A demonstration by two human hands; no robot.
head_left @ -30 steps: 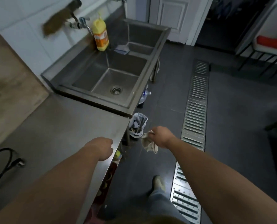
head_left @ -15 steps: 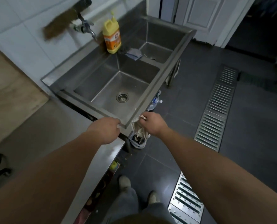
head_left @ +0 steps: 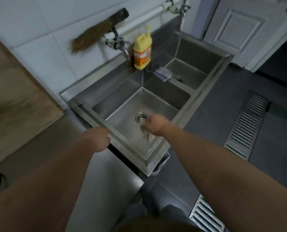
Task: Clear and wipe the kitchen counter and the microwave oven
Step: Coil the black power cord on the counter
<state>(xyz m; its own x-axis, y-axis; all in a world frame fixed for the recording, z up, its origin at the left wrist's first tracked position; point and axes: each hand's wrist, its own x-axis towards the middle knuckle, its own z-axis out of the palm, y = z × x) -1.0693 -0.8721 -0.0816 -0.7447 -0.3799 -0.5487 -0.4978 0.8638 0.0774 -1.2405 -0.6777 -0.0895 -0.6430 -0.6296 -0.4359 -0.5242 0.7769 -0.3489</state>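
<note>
My right hand (head_left: 156, 125) is over the near basin of the steel double sink (head_left: 181, 118), close to the drain (head_left: 141, 116). It is shut on a small crumpled grey rag (head_left: 146, 133) that hangs down below the fingers. My left hand (head_left: 97, 139) rests curled at the sink's near left rim, where the sink meets the steel counter (head_left: 105, 181); it holds nothing that I can see. The microwave oven is not in view.
A yellow detergent bottle (head_left: 142, 52) stands behind the sink under a wall tap (head_left: 121, 46). A blue-grey cloth (head_left: 162, 73) lies on the divider between basins. A brush (head_left: 97, 32) hangs on the wall. A wooden board (head_left: 17, 94) leans left. Floor drain grates (head_left: 246, 126) run right.
I have stepped closer to the sink. My right hand carried the rag from beside the counter's corner up and over the rim into the near basin. My left hand stayed near the rim.
</note>
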